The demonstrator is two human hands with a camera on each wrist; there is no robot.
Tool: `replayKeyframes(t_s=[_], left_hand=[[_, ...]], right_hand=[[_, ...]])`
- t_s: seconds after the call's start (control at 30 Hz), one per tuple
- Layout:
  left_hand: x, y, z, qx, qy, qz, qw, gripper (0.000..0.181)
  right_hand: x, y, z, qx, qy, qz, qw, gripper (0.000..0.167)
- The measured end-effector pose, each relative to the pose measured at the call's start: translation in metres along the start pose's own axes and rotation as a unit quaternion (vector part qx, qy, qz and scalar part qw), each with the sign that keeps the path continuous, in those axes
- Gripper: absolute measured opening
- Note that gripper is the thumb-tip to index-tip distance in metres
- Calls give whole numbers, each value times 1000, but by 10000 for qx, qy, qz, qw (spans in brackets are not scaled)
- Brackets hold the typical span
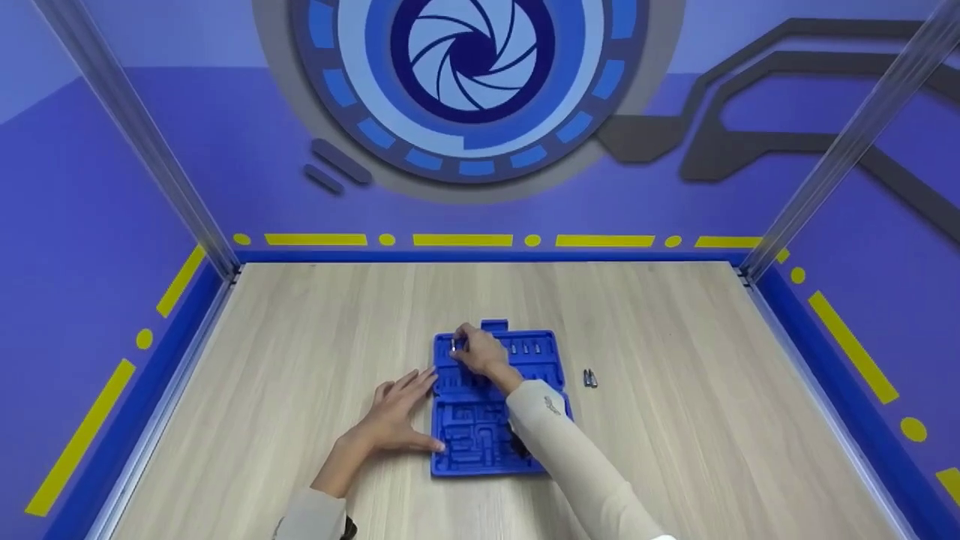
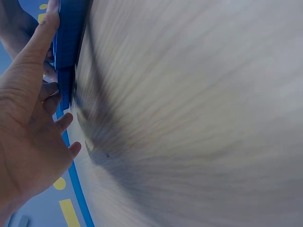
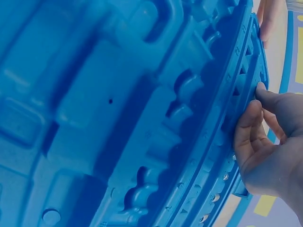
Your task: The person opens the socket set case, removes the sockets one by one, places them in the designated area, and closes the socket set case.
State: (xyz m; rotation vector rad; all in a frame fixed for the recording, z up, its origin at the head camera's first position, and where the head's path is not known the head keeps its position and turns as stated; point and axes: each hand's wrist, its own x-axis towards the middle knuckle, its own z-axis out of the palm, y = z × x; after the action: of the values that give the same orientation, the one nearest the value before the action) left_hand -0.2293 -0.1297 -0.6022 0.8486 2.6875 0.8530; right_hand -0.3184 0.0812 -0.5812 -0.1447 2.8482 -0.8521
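Observation:
A blue plastic tool case (image 1: 491,471) lies unfolded on the table, its moulded slots facing up. Over the far left part of it, my right hand (image 1: 481,354) pinches a small silver bit (image 1: 453,346) between thumb and fingertips at a slot. Several more silver bits (image 1: 525,349) stand in the far row, right of that hand. My left hand (image 1: 395,420) is spread along the case's left side, thumb and fingertips touching the edge. In the left wrist view its thumb (image 2: 40,40) lies against the blue side wall. The right forearm covers part of the case.
Two small dark metal bits (image 1: 590,379) lie side by side on the wooden table (image 1: 675,435), right of the case. Blue panels with yellow marks (image 1: 463,240) close off the back and sides. Metal posts (image 1: 150,135) stand at the corners.

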Motion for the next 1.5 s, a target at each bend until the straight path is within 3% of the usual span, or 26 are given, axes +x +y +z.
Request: replayKeyframes(t_s=[0.23, 0.47, 0.6, 0.77, 1.07, 1.27, 1.37, 1.5], left_hand=[[-2, 2, -1, -30, 20, -50, 10000, 121], [-4, 2, -1, -54, 17, -62, 10000, 121], [-5, 3, -1, -65, 15, -92, 9999, 121], [-5, 5, -1, -97, 29, -90, 9999, 120], [-3, 5, -1, -59, -40, -58, 10000, 121], [-3, 3, -3, -29, -11, -119, 9999, 121], [-3, 4, -3, -38, -41, -148, 9999, 121], [-1, 5, -4, -62, -82, -152, 9998, 120]], right_hand=[[-1, 3, 6, 159, 239, -148, 9995, 27], [-6, 11, 18, 531, 1107, -777, 9894, 24], [-9, 12, 22, 721, 1349, -997, 9832, 23], [-12, 14, 23, 982, 1491, -1094, 9778, 23], [-11, 17, 24, 1848, 1402, -784, 9696, 16], [-8, 17, 23, 2191, 1394, -978, 9607, 14], [-6, 18, 24, 2530, 1452, -1026, 9510, 15], [-3, 19, 21, 3274, 1363, -900, 9307, 18]])
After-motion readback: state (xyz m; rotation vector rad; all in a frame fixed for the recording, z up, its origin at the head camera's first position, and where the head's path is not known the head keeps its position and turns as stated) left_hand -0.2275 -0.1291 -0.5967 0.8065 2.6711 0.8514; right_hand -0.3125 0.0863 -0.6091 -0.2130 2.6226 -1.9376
